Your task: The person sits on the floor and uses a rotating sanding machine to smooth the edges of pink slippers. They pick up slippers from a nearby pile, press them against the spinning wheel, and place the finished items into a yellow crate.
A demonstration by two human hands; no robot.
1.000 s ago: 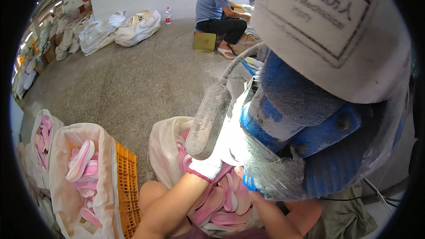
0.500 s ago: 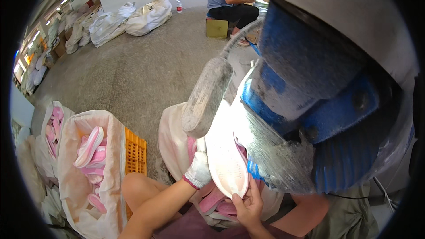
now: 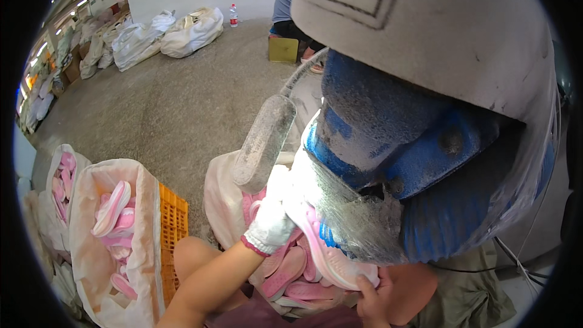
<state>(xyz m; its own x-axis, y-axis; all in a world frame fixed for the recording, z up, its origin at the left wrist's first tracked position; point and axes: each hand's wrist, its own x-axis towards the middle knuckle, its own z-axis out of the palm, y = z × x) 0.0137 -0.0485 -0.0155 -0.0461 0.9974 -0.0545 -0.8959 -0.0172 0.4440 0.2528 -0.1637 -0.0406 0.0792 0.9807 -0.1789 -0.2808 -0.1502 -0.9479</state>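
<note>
A pink and white shoe sole (image 3: 331,255) is held at both ends in front of the blue machine. My left hand (image 3: 270,222), in a white glove with a red cuff, grips its far end, partly washed out by bright light. My bare right hand (image 3: 371,300) pinches its near end between thumb and fingers. The sole lies on its side, slanting down to the right, beside the plastic-wrapped part (image 3: 364,212) of the machine. Beneath it, several pink soles (image 3: 282,273) lie in a white sack (image 3: 218,182) between my knees.
The dusty blue machine (image 3: 419,140) fills the right side, with a grey dusty lamp head (image 3: 264,143) on a flexible arm. To the left stands a lined yellow crate (image 3: 173,212) of soles (image 3: 112,209). White sacks (image 3: 191,33), a bottle (image 3: 234,16) and a seated person (image 3: 283,9) are farther back.
The sole has turned from facing up to lying on its side, its near end swinging right with my right hand. My left hand has moved slightly up and left. The whole view has shifted.
</note>
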